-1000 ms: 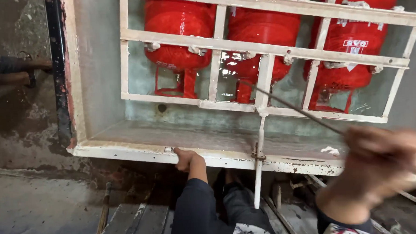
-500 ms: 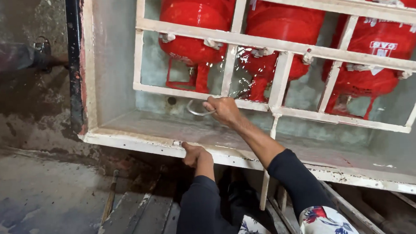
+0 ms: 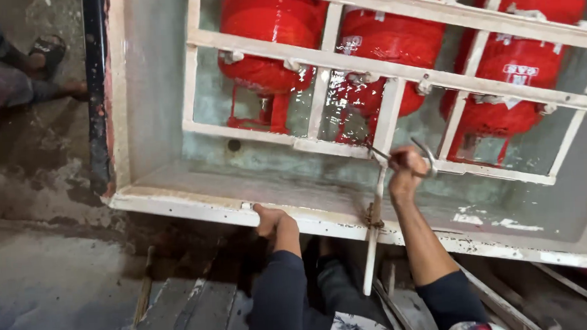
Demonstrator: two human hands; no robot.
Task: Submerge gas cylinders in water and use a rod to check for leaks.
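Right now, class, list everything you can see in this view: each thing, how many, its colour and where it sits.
gas cylinders: three, red, behind the grille
grille frame: one, white, across the box front
metal box: one, grey-white, around the cylinders
metal tool: one, grey, in the right hand
sandalled foot: one, another person's, top left
left hand: on the box's front rim
right hand: gripping the tool at the grille

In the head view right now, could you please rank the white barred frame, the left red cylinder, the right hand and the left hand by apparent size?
1. White barred frame, largest by far.
2. Left red cylinder, though partly cut off by the picture's top edge.
3. Right hand and left hand: alike, so unranked.
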